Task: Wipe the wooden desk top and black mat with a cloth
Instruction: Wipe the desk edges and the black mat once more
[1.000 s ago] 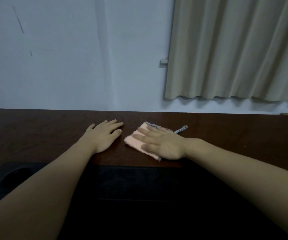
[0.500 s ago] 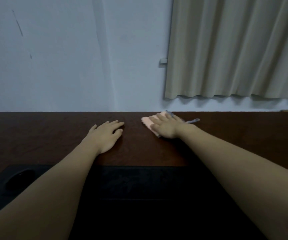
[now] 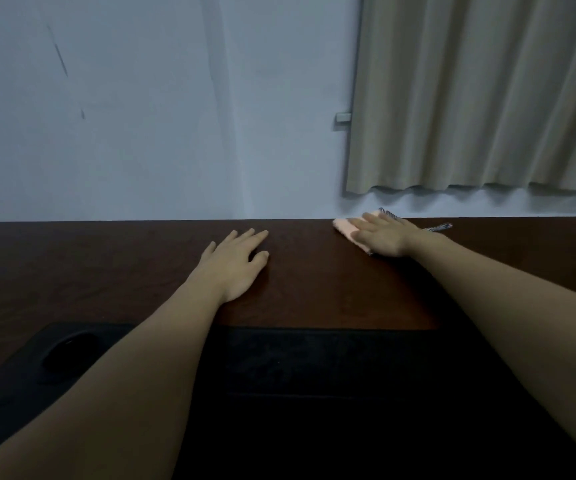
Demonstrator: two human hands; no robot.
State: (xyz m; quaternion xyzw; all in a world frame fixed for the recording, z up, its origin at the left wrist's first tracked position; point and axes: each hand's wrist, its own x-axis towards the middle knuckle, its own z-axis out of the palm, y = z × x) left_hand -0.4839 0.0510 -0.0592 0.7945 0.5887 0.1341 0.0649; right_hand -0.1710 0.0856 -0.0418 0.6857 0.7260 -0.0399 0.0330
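A dark wooden desk top (image 3: pixel 89 265) runs across the view up to the wall. A black mat (image 3: pixel 314 393) covers its near part. My right hand (image 3: pixel 382 233) lies flat with straight fingers on a folded pink cloth (image 3: pixel 343 227) at the desk's far edge, right of centre. A dark patterned trim and loop of the cloth (image 3: pixel 439 228) stick out beside my wrist. My left hand (image 3: pixel 234 263) rests flat on the bare wood, fingers straight, apart from the cloth.
A dark round object (image 3: pixel 68 348) sits on the mat's left part, too dim to tell what it is. A pale wall (image 3: pixel 124 116) stands right behind the desk. A beige curtain (image 3: pixel 470 91) hangs above the desk's far right.
My right hand has slid the cloth away from me and to the right, from near the mat's far edge up to the wall. My left hand has stayed put.
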